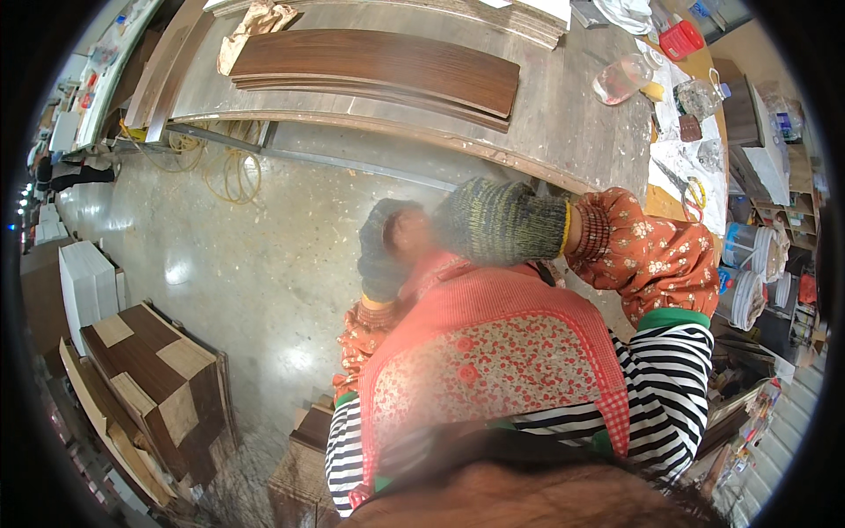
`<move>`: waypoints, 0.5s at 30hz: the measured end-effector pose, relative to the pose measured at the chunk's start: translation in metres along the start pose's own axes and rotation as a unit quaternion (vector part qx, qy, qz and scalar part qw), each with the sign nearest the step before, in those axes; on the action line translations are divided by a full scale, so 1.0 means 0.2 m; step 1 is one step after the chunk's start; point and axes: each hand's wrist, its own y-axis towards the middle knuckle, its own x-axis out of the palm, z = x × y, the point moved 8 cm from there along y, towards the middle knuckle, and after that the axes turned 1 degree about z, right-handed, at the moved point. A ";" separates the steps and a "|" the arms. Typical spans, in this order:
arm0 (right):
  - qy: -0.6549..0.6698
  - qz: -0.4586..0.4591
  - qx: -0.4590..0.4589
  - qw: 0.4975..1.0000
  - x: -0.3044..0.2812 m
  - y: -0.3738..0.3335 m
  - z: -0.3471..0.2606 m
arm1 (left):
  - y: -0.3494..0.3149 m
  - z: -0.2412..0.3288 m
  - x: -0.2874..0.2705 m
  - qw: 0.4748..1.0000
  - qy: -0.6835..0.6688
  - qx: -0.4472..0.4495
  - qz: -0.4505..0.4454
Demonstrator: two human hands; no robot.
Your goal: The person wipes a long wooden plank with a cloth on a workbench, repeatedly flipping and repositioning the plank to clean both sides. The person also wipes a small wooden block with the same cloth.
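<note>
My left hand point(380, 251), in a dark knitted glove, is drawn in close to the front of my red apron point(475, 308). Beside it my right hand point(502, 220) wears a grey-and-yellow knitted glove, its back turned up and its fingers bent out of sight. Between the two hands is a brownish, rounded patch smeared by motion; whether it is bare fingers or something held, I cannot make out. Both hands are just short of the workbench point(572, 132). On that bench lies a stack of long dark-brown wood planks point(378, 70), apart from my hands.
At the bench's right are a clear plastic jar point(623, 79), a red tub point(681, 40), a bottle point(700, 99) and yellow-handled scissors point(694, 198). A yellow hose point(233, 176) coils on the floor. Stacked brown panels point(154, 378) stand at left, white buckets point(748, 246) at right.
</note>
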 end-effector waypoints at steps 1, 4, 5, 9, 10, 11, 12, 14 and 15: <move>0.010 0.039 -0.021 0.999 -0.02 0.02 -0.01 | -0.02 -0.05 0.00 0.999 0.003 -0.033 -0.004; 0.040 0.157 -0.086 0.983 -0.08 0.01 -0.05 | -0.08 -0.17 -0.01 0.995 0.069 -0.068 0.037; -0.019 0.137 -0.072 0.988 -0.05 0.00 -0.04 | -0.10 -0.21 0.00 0.995 0.032 -0.080 0.043; -0.305 -0.036 0.009 0.952 0.12 -0.04 0.02 | -0.13 -0.26 0.03 0.996 -0.039 -0.064 0.051; -0.278 -0.022 -0.017 0.960 0.11 -0.04 -0.01 | -0.13 -0.26 0.04 0.997 -0.037 -0.057 0.041; -0.249 -0.008 -0.042 0.967 0.09 -0.04 -0.05 | -0.13 -0.24 0.06 0.998 -0.036 -0.049 0.031; -0.128 0.048 0.027 0.990 0.02 -0.03 -0.02 | -0.12 -0.24 0.07 0.998 -0.037 -0.054 0.010; 0.050 0.066 0.142 0.986 -0.04 0.00 0.03 | -0.11 -0.19 0.07 0.998 0.044 -0.032 0.006; 0.056 0.081 0.135 0.986 -0.10 0.02 -0.01 | -0.12 -0.14 0.07 0.992 0.127 -0.004 0.020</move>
